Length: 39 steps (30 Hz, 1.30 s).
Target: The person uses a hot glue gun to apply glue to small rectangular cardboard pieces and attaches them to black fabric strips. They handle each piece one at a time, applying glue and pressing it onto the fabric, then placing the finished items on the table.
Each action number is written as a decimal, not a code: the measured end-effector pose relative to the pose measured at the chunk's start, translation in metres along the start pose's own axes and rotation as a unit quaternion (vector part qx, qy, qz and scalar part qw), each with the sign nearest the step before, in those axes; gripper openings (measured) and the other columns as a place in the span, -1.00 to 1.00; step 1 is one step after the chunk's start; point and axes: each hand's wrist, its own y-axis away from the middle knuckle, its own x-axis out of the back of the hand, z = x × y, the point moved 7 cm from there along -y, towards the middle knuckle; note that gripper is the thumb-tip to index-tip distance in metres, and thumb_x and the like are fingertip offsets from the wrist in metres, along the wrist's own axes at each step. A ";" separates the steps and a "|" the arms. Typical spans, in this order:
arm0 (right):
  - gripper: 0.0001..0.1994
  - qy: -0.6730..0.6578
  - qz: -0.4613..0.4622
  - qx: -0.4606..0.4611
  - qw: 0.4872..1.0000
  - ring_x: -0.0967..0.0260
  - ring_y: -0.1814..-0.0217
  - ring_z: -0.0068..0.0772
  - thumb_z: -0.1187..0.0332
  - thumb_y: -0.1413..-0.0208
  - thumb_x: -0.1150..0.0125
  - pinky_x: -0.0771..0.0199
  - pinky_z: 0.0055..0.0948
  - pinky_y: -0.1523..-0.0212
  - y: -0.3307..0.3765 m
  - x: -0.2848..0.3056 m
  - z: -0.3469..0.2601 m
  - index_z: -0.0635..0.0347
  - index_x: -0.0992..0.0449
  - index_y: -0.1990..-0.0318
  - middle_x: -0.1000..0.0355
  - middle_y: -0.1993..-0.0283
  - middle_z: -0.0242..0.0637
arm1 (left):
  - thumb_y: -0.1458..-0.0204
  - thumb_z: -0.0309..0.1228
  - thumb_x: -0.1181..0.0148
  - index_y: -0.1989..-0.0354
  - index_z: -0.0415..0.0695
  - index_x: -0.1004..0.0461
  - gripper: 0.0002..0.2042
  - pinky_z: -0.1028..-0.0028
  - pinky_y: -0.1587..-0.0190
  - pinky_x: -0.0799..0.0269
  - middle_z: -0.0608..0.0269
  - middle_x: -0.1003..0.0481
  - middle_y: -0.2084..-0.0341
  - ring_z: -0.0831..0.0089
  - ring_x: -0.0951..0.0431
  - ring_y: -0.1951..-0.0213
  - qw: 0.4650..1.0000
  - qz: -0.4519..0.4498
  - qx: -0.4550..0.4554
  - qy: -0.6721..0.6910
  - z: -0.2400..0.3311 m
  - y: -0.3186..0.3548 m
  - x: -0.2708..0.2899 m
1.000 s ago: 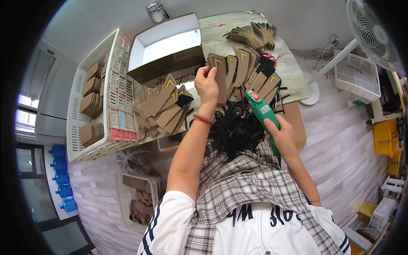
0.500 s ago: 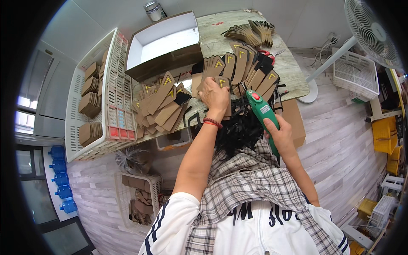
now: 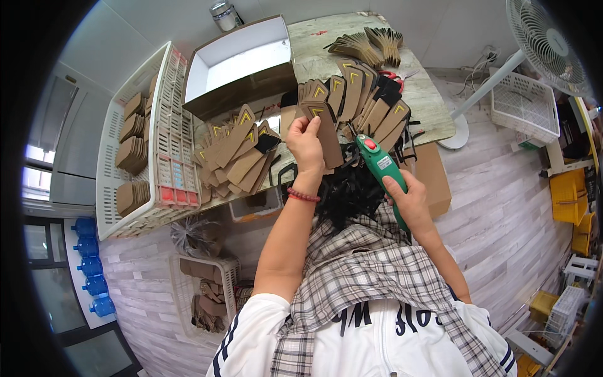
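My left hand pinches the edge of a long brown strap piece marked with a yellow chevron, held above the near table edge. Wrapped in my right hand is a green handheld electric cutter with a red switch. Its tip points up and left, a little to the right of the strap piece and apart from it. Below both hands lies a tangled heap of black strips. Similar brown pieces with chevrons fan out just beyond, and another loose pile lies to the left.
A white-lined open box stands at the back of the table. A white plastic crate with brown stacks is at the left. Red-handled scissors lie at the back right. A standing fan rises beyond the table's right side.
My left hand has shifted slightly left and towards me, tilting the brown strap piece. The cutter in my right hand has moved a little left.
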 end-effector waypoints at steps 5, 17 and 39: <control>-0.67 0.004 -0.005 0.012 1.000 -0.29 0.58 -0.67 0.18 -0.13 -0.25 -0.32 -0.60 0.55 0.002 -0.004 -0.011 0.33 -0.50 0.18 -0.40 0.55 -0.41 | -0.06 -0.51 -0.23 0.36 -0.15 -0.51 -0.98 0.58 0.39 -0.44 0.33 -0.57 0.47 0.59 -0.53 0.49 0.991 -0.033 0.078 0.102 0.027 0.020 -0.014; -0.67 -0.024 -0.005 0.026 0.999 -0.28 0.59 -0.68 0.15 -0.13 -0.25 -0.29 -0.63 0.54 0.002 0.003 -0.014 0.31 -0.50 0.23 -0.38 0.57 -0.42 | -0.02 -0.56 -0.23 0.39 -0.21 -0.50 -0.97 0.59 0.45 -0.36 0.30 -0.56 0.49 0.59 -0.49 0.52 0.980 -0.065 0.137 0.130 0.023 0.048 -0.034; -0.68 -0.023 -0.024 0.034 0.999 -0.28 0.59 -0.69 0.16 -0.12 -0.25 -0.29 -0.62 0.55 0.002 0.007 -0.026 0.30 -0.51 0.23 -0.39 0.55 -0.42 | -0.07 -0.56 -0.17 0.32 -0.30 -0.55 -0.93 0.63 0.40 -0.41 0.32 -0.56 0.47 0.65 -0.49 0.48 0.984 -0.138 0.108 0.012 0.040 0.053 -0.026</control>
